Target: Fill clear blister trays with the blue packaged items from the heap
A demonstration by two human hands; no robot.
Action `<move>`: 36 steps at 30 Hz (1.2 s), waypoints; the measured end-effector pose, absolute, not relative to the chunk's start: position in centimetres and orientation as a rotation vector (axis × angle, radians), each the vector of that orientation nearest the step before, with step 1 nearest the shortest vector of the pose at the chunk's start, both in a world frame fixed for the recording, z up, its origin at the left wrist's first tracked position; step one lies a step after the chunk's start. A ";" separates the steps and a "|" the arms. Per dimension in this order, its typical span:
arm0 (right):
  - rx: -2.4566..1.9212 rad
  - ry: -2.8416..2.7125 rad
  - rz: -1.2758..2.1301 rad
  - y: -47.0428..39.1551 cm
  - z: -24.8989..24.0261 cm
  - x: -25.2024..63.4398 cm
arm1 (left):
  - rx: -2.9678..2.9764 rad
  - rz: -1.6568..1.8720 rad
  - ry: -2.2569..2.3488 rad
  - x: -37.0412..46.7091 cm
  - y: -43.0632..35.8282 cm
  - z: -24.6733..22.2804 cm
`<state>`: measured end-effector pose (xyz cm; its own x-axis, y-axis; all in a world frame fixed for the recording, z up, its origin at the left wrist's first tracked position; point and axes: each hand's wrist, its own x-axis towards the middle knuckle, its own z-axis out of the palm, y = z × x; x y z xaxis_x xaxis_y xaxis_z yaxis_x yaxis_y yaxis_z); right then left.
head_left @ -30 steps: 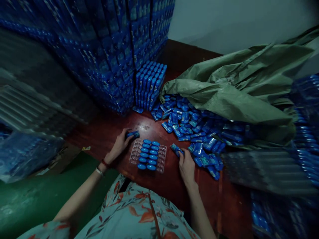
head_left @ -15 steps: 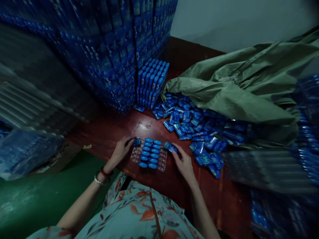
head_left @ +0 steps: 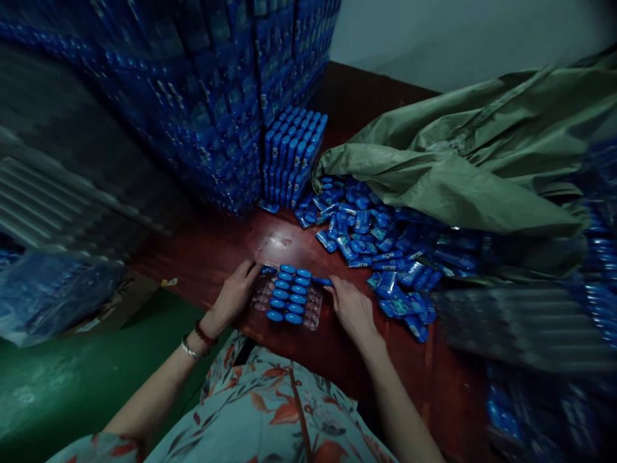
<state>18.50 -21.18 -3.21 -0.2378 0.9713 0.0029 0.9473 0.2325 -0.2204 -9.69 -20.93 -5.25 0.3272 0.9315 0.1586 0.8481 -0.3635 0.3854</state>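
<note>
The forearms reach forward from a floral garment (head_left: 274,411), converging on a clear tray (head_left: 313,312) on the red worktop (head_left: 193,260). The left hand (head_left: 234,292), with a beaded bracelet (head_left: 205,334) and a silvery bangle (head_left: 189,348) at its wrist, slants inward and grips a blue packet (head_left: 268,269) at the tray's far left corner. The right hand (head_left: 351,305), back upward and wrist bare, angles in from the other side, pinching another blue packet (head_left: 320,281) at the tray's far right. Two columns of blue packs (head_left: 289,296) stand in the middle of the tray; the pockets along both sides show clear.

Beyond the right hand, loose blue packets (head_left: 361,244) spill from the mouth of a green sack (head_left: 448,180). Farther off, between that pile and a wall of wrapped blue packs (head_left: 207,116), stands a neat block of blue packs (head_left: 289,154). Grey ridged trays (head_left: 515,328) sit at the right; a pale wall (head_left: 434,38) rises behind.
</note>
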 end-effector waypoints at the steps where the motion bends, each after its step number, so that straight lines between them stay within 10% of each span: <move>1: -1.861 -2.443 0.182 -20.8 -2.6 18.3 | 2.418 0.447 1.614 -9.4 -20.4 -4.9; 15: -1.881 -2.939 0.106 -18.7 2.4 15.8 | 2.724 -0.243 1.243 -8.1 -15.5 -0.5; 36: -1.794 -2.929 0.072 -17.6 0.1 14.9 | 2.698 0.140 1.164 -9.2 -16.3 -3.1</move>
